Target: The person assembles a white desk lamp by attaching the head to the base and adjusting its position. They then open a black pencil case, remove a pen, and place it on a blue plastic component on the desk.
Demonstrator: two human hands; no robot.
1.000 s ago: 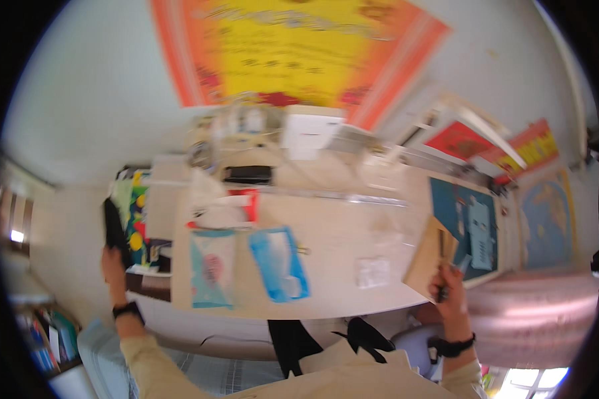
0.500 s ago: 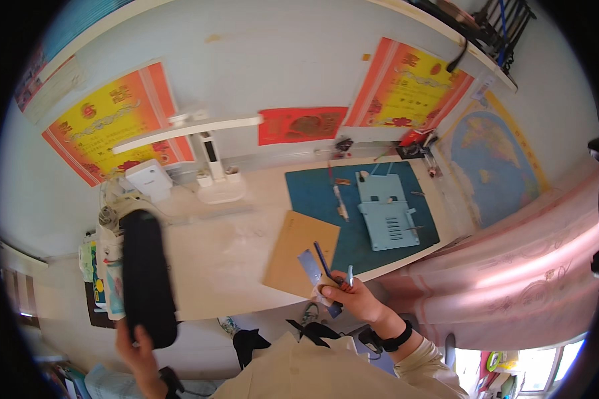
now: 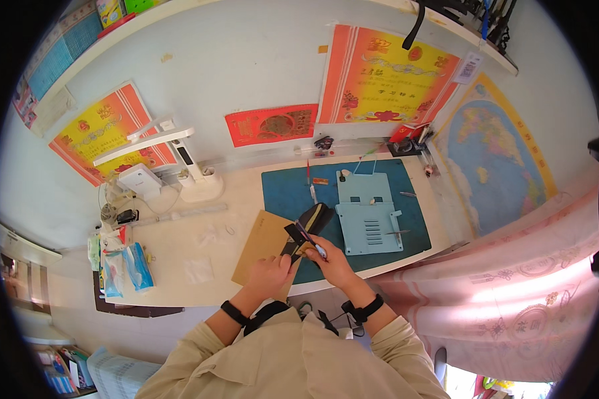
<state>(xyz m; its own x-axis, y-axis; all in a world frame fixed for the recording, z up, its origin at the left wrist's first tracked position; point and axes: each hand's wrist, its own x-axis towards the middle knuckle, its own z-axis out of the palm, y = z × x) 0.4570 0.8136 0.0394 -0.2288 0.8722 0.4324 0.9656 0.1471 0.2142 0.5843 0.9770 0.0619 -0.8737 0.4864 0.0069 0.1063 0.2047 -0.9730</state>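
Observation:
My left hand (image 3: 271, 274) is closed on the lower end of a black pencil case (image 3: 321, 214), whose opening shows a brownish inside. My right hand (image 3: 333, 264) grips several pens (image 3: 311, 241) right at the case; how far they reach into it cannot be made out. Both hands are above the near edge of the desk. Under them lies a tan paper folder (image 3: 251, 249), partly over a dark green mat (image 3: 416, 216). To the right of the hands, a light blue plastic stand (image 3: 371, 229) rests on the mat.
A white desk lamp (image 3: 196, 185) stands at the back left. Tissue packs (image 3: 137, 266) sit at the desk's left end. A pen (image 3: 313, 193) and small items lie on the mat. A pink curtain (image 3: 492, 292) hangs at the right, close to the desk corner.
My left hand has brought the black case from the far left of the desk to the middle, beside my right hand. The case now shows its inside. My right hand still holds the pens.

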